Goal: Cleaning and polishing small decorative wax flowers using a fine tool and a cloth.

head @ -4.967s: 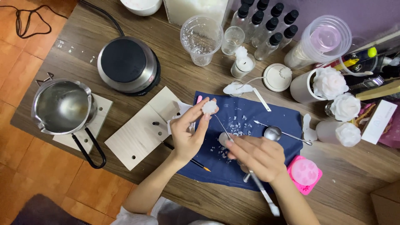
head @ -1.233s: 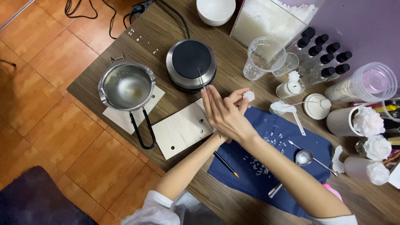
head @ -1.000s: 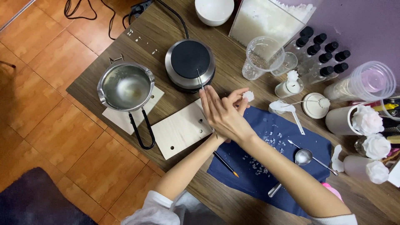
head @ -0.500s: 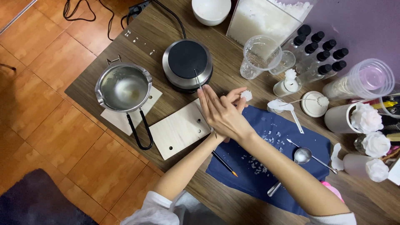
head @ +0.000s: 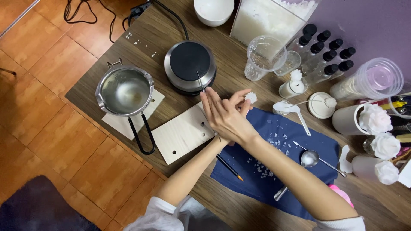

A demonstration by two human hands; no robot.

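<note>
**Hands press together over the wick**

Wooden tabletop and tiled floor fill the head view, with a dark blue cloth (head: 295, 158) spread under the person's forearms. The right hand (head: 224, 117) lies flat over the left hand (head: 240, 102), palms pressed together, fingers straight and closed side by side. A thin wick stick (head: 200, 81) stands up between them, its tip over the round black hot plate (head: 188, 66). The left fingertips pinch a small white wax piece (head: 251, 97), held above the table near the cloth's top edge.

5 seconds ago the hands were apart over the cloth, the left one lifting the white piece. For the last second they have stayed joined in the same pose, so the work looks like rolling or pressing rather than carving.

Nearby sit a steel melting pot (head: 124, 92), 2 wooden boards (head: 182, 134) and a spoon (head: 309, 159).
</note>
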